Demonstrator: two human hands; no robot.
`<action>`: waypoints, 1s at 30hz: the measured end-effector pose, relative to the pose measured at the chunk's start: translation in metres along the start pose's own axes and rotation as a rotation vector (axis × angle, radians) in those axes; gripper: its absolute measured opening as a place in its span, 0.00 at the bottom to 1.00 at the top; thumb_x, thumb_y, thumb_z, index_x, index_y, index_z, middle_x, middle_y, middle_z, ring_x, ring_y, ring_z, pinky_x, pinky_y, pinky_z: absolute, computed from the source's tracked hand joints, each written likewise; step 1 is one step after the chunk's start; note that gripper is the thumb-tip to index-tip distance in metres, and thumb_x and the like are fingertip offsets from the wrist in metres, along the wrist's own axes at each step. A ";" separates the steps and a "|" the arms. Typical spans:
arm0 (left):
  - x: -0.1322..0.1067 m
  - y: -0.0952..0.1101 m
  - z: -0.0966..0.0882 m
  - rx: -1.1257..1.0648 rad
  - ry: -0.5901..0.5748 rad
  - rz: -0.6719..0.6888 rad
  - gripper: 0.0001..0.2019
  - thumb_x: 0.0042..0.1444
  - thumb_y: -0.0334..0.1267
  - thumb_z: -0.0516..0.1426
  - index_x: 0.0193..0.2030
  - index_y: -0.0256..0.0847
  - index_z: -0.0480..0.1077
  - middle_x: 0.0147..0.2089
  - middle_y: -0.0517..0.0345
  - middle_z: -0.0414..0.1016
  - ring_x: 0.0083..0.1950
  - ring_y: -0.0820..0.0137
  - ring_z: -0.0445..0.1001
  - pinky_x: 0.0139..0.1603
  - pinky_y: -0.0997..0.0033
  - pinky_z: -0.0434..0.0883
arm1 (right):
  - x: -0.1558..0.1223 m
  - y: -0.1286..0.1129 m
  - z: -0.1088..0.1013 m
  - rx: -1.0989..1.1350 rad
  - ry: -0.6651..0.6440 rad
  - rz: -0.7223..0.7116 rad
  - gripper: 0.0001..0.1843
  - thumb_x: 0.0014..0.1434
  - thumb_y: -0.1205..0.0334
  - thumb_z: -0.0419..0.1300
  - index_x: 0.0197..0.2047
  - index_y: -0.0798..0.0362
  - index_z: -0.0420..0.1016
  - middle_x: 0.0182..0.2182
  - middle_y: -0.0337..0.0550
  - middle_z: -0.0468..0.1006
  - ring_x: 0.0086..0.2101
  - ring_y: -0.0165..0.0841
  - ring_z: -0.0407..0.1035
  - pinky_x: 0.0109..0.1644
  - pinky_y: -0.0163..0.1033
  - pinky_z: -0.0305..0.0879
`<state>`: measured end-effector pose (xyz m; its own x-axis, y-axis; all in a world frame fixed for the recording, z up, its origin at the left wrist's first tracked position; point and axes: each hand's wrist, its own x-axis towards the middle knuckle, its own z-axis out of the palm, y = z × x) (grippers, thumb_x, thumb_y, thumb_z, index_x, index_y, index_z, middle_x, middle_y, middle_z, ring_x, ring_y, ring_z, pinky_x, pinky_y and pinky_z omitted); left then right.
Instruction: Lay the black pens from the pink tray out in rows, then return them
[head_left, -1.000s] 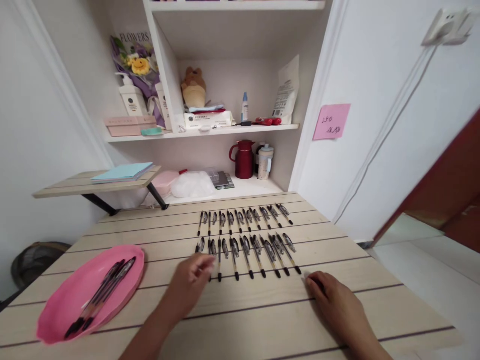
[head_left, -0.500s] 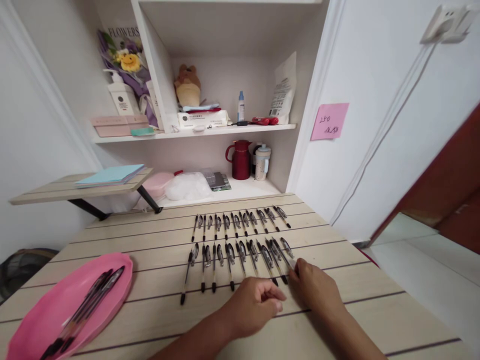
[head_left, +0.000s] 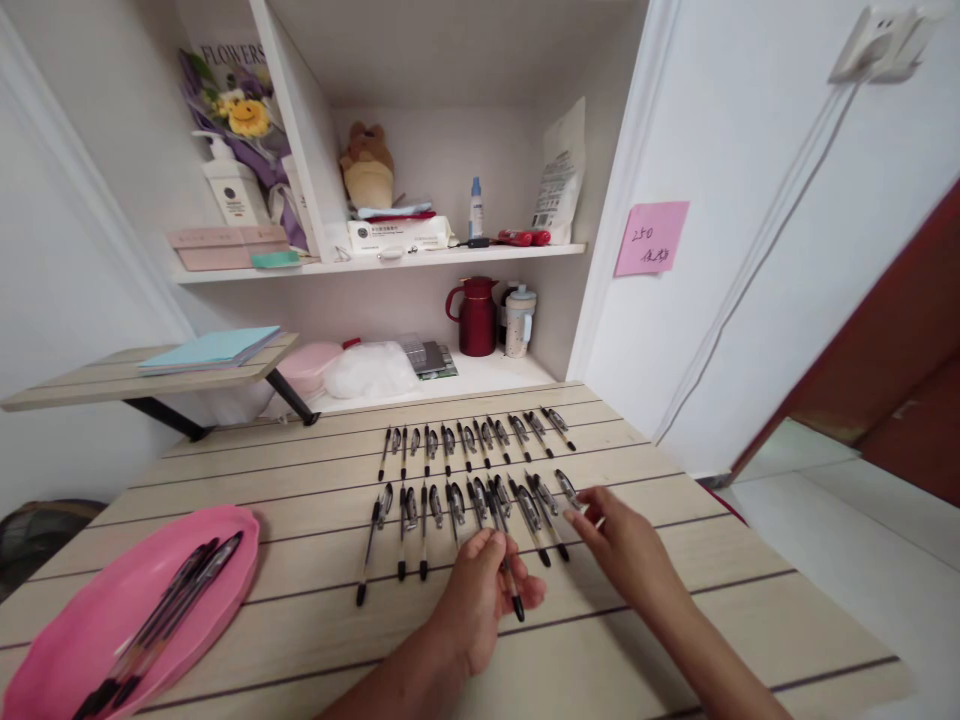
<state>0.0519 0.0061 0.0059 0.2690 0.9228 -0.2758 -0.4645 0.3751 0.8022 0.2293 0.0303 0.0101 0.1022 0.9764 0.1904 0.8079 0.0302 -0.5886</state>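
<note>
My left hand is closed around an uncapped black pen, its black end pointing down and toward me. At the right end of the near row, my right hand has its thumb and fingers drawn together at a clear pen cap with a black clip. Several uncapped pens lie in the near row, each beside a cap. My left hand hides parts of some. A farther row of uncapped pens lies behind, also with caps beside them.
A pink oval tray at the left holds several capped pens. A raised stand carries blue paper. Behind the slatted table, shelves hold a red jug and a cup.
My left hand has turned over and now grips a pen. My right hand has let go of the pen at the row's right end and moved slightly up to the cap there.
</note>
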 end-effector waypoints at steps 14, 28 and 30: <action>-0.003 -0.004 -0.003 0.223 -0.180 -0.018 0.16 0.51 0.50 0.51 0.33 0.37 0.60 0.22 0.66 0.63 0.12 0.81 0.59 0.13 0.80 0.53 | 0.011 0.035 0.003 0.163 0.024 0.143 0.14 0.48 0.64 0.54 0.40 0.55 0.70 0.23 0.40 0.71 0.26 0.33 0.65 0.31 0.37 0.57; -0.014 0.001 0.002 0.347 -0.223 -0.022 0.13 0.53 0.45 0.50 0.32 0.36 0.64 0.17 0.66 0.62 0.12 0.85 0.46 0.15 0.78 0.40 | -0.002 -0.031 -0.020 1.236 0.020 0.242 0.17 0.40 0.58 0.67 0.35 0.54 0.72 0.27 0.39 0.71 0.18 0.21 0.53 0.18 0.30 0.44; -0.015 0.002 0.003 0.354 -0.223 -0.016 0.13 0.53 0.45 0.50 0.31 0.35 0.64 0.17 0.66 0.62 0.12 0.85 0.46 0.15 0.78 0.40 | -0.003 -0.032 -0.018 1.212 0.004 0.238 0.19 0.40 0.58 0.67 0.36 0.54 0.72 0.25 0.38 0.71 0.17 0.21 0.53 0.18 0.30 0.45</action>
<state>0.0492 -0.0073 0.0130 0.4681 0.8610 -0.1989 -0.1508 0.2996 0.9421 0.2129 0.0226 0.0424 0.1769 0.9840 -0.0197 -0.2905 0.0331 -0.9563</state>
